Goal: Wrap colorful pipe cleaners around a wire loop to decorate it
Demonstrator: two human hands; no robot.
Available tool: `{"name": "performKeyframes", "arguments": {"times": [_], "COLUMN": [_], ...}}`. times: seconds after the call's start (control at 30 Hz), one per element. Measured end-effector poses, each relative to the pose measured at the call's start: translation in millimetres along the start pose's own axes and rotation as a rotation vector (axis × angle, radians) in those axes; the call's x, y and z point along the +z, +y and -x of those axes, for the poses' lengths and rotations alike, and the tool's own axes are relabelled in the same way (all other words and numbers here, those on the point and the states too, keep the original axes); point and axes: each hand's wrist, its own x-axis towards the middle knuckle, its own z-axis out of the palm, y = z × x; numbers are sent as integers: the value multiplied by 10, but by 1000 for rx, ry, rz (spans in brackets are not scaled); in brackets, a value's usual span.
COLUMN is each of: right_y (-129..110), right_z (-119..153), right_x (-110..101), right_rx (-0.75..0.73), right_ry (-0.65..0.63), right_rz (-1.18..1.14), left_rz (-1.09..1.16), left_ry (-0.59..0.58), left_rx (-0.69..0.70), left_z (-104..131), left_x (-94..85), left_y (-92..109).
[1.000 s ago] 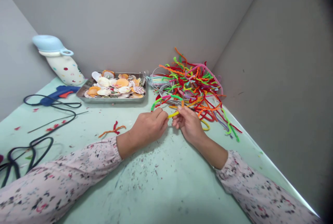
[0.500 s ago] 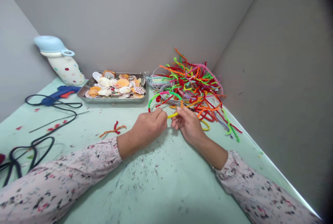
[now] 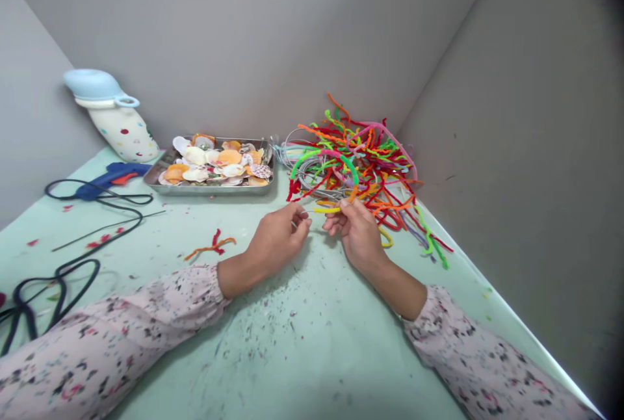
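Observation:
My right hand (image 3: 359,230) pinches a ring (image 3: 354,170) wrapped in green, pink, orange, yellow and red fuzzy sections, near where orange meets yellow. The ring stands up in front of a tangled pile of fuzzy stems (image 3: 385,160). Just left of its yellow end, my left hand (image 3: 280,235) has its thumb and fingers slightly apart. A thin, pale wire seems to run from the yellow end to these fingertips; whether they grip it is too small to tell.
A metal tray (image 3: 214,190) of seashells stands behind my left hand. Left of it are a leaning bottle (image 3: 121,127), a blue glue gun (image 3: 104,179) and a black cord (image 3: 63,270). Short orange and red stems (image 3: 214,246) lie nearby. Walls rise behind and right.
My left hand has shifted slightly left, away from the yellow end, and its fingers have loosened. The ring has moved right and turned a little in my right hand.

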Motion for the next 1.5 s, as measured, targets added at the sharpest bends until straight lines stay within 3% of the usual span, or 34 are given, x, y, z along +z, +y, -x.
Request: {"name": "performKeyframes", "arguments": {"times": [0.1, 0.23, 0.37, 0.57, 1.13, 1.5], "right_y": [-2, -8, -5, 5, -3, -27], "right_z": [0, 11, 14, 5, 16, 6], "right_x": [0, 4, 1, 0, 20, 40], "right_rx": [3, 21, 31, 41, 142, 192], "right_ry": [-22, -55, -66, -72, -33, -28], "right_rz": [1, 10, 7, -3, -118, -181], "left_rz": [330, 633, 800, 919, 910, 545], "left_ry": [-105, -151, -147, -149, -97, 0], "left_rx": [-103, -223, -303, -304, -257, -69], "left_z": [-26, -71, -84, -70, -67, -26], "left_x": [11, 3, -3, 6, 18, 4], "left_y": [21, 39, 16, -41, -13, 51]}}
